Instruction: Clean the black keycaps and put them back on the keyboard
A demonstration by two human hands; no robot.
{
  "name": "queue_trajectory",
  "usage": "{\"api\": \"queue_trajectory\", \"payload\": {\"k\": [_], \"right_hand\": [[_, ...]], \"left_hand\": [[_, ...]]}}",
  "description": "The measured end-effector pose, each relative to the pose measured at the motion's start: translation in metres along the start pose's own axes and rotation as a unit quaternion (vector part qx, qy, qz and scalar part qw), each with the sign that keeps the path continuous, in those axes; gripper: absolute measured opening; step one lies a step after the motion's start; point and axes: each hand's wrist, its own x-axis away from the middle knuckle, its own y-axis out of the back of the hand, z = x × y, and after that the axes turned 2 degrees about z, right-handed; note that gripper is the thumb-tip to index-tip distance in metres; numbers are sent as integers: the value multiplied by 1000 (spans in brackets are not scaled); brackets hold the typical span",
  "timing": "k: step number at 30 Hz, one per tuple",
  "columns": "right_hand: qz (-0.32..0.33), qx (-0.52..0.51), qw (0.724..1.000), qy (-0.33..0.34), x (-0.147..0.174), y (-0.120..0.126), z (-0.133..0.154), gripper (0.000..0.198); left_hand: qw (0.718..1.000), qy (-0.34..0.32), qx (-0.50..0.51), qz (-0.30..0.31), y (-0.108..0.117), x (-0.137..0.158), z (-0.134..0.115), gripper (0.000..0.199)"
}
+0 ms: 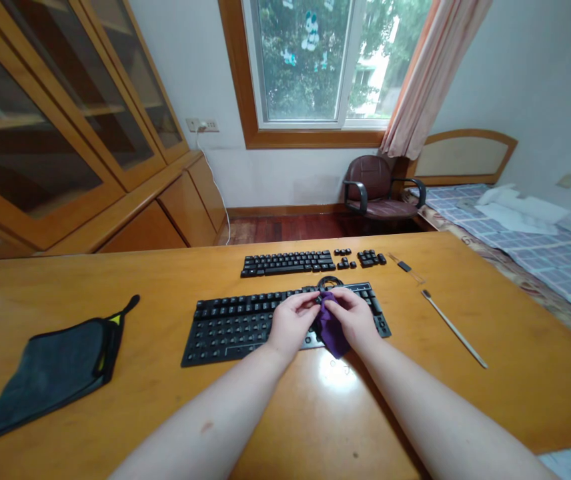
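A small purple cloth is bunched between my two hands, over the right part of a black keyboard. My right hand is closed on the cloth, its thumb and fingers pinching the upper part. From the other side, my left hand pinches at the cloth's top edge. Anything small inside the folds is hidden. Many keycaps are off the keyboard, leaving bare switches, while the back rows still carry caps. Behind my fingers lies a coiled black cable.
Removed keycaps stand in rows behind the keyboard, with smaller groups to their right. A wire keycap puller and a thin long-handled brush lie on the right. A dark folded cloth pouch rests on the left of the wooden table.
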Motion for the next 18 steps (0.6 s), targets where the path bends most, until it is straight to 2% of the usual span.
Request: {"api": "queue_trajectory", "payload": {"k": [3,7,10,13,18], "right_hand": [[-7,-19,1000,-8,1,-2,0,13],[-18,-14,1000,-7,3,-4,0,15],[-30,-4,999,23,3,-4,2,10],[-15,7,999,43,3,-4,3,7],[3,-30,998,-50,4,-7,0,21]], "left_hand": [[997,-55,-56,-7,0,3,2,26],[976,-131,-172,-20,3,4,3,26],[962,-155,-223,-39,5,4,0,24],[951,-170,-257,-41,5,5,-4,22],[943,-189,-273,-20,4,7,-8,25]]}}
